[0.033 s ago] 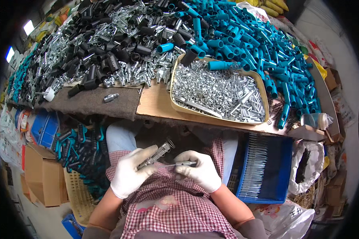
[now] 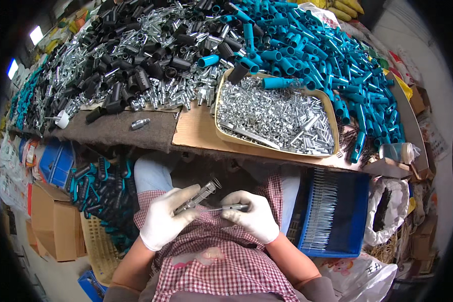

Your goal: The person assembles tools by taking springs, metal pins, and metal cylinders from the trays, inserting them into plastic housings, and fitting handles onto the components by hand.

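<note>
Both my hands wear white gloves and are held above my lap, just below the bench edge. My left hand is closed round a silver metal fitting, tilted up to the right. A thin coil spring stands at its upper end. In my right hand is a slim metal rod with a thicker sleeve, pinched between thumb and fingers. Its thin shaft lies sideways and points toward my left hand. Whether its tip touches the fitting I cannot tell. The rod's far end is partly covered by my fingers.
On the bench a cream tray holds many small metal parts. Behind it lie heaps of black sleeves and teal tubes. A single fitting lies near the bench edge. Right of my legs stands a blue crate with metal rods.
</note>
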Available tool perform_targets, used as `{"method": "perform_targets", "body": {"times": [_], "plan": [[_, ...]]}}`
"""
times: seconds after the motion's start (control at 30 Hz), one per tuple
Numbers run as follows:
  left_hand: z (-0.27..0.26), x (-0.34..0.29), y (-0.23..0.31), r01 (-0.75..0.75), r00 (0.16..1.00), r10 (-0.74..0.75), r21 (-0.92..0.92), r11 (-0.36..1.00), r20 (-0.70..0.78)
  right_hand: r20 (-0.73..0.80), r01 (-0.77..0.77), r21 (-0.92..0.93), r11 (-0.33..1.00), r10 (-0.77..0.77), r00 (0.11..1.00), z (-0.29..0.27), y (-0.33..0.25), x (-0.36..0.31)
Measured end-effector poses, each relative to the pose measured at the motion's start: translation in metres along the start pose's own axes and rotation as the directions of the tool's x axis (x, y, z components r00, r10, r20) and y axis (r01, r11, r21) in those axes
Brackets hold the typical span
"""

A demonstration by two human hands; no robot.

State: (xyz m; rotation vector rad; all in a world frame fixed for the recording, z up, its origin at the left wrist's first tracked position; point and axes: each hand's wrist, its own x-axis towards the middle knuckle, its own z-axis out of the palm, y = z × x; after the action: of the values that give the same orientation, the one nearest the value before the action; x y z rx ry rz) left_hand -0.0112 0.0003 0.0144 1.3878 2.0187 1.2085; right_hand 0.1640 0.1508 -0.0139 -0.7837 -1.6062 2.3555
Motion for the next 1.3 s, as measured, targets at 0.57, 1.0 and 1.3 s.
{"method": "perform_targets", "body": {"times": [0.57,1.0,1.3], "plan": [[0.002,0.0,0.008,-0.228,0.973,0.219,0.147,0.962,0.078,-0.045,0.081,-0.325,0.942,-0.101,0.994,-0.035,-0.046,-0.02],[0.014,-0.005,0.001,-0.136,0.985,0.138,-0.025,0.99,0.102,0.163,0.181,-0.41,0.894,-0.123,0.979,-0.02,-0.008,0.0],[0.019,0.002,0.009,-0.166,0.973,0.146,0.106,0.98,0.177,0.124,0.053,0.161,0.986,-0.073,0.99,-0.007,0.019,-0.004]]}}
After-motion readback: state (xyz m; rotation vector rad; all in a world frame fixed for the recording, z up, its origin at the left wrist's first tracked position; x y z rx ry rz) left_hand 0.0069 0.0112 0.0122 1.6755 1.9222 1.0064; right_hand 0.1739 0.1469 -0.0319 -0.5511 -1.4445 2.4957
